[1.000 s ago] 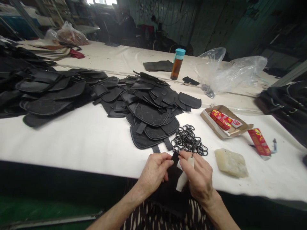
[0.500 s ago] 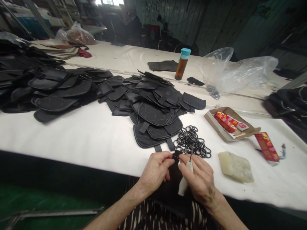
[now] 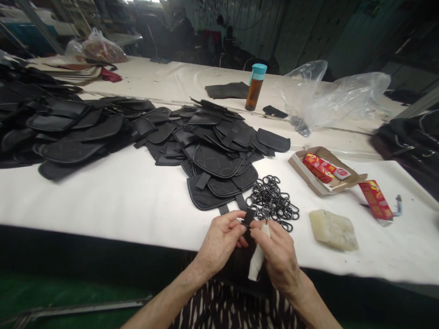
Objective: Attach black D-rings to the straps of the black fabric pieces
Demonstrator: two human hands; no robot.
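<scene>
My left hand (image 3: 221, 240) pinches a short black strap (image 3: 249, 214) at the table's front edge, with a small black ring partly hidden at the fingertips. In my right hand (image 3: 281, 251) lies an awl with a white handle (image 3: 256, 260), its thin shaft pointing up and away. The right fingertips also touch the strap, close to the left ones. Below my hands a dark piece (image 3: 240, 260) hangs over my lap, mostly hidden. Just beyond the hands is a heap of black metal rings (image 3: 272, 201). Left of it lie stacked black flap pieces (image 3: 219, 160).
More black pieces (image 3: 75, 132) pile up at the left. To the right are a yellowish block (image 3: 333, 230), an open cardboard box (image 3: 303, 173) with red packets, and another red packet (image 3: 376, 199). Farther back stand a blue-lidded bottle (image 3: 255, 89) and clear plastic bags (image 3: 346, 98).
The view has shifted slightly. My hands have moved a little left, and more of the strap shows above the fingertips. The awl stays in my right hand.
</scene>
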